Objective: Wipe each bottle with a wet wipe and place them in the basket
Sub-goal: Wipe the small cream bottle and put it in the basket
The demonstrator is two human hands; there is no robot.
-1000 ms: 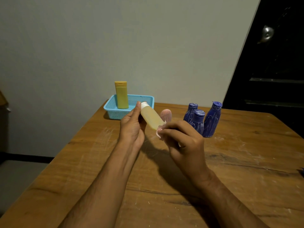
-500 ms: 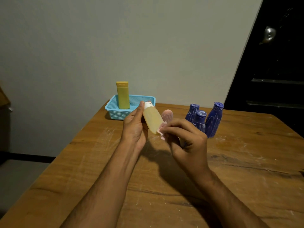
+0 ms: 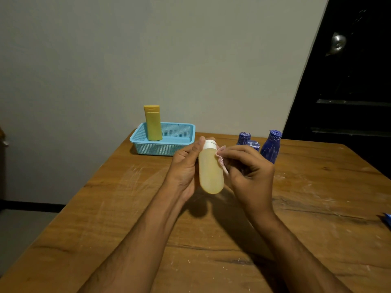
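My left hand [image 3: 184, 166] grips a pale yellow bottle [image 3: 210, 172] with a white cap, held nearly upright above the wooden table [image 3: 148, 218]. My right hand [image 3: 249, 172] pinches a small pinkish wet wipe [image 3: 221, 157] against the bottle's right side near the cap. A light blue mesh basket [image 3: 148, 148] stands at the table's far edge with a yellow bottle [image 3: 152, 122] upright in its left part. Three blue bottles [image 3: 271, 145] stand behind my right hand, partly hidden by it.
A grey wall rises right behind the basket. A dark door with a metal knob [image 3: 338, 42] fills the right background. A small blue object [image 3: 387, 218] shows at the table's right edge. The table's left edge drops to the floor.
The pale bottle has swung from tilted to nearly upright. My right hand with the wipe has moved up along its side toward the cap. The pink thing behind the bottle is now hidden.
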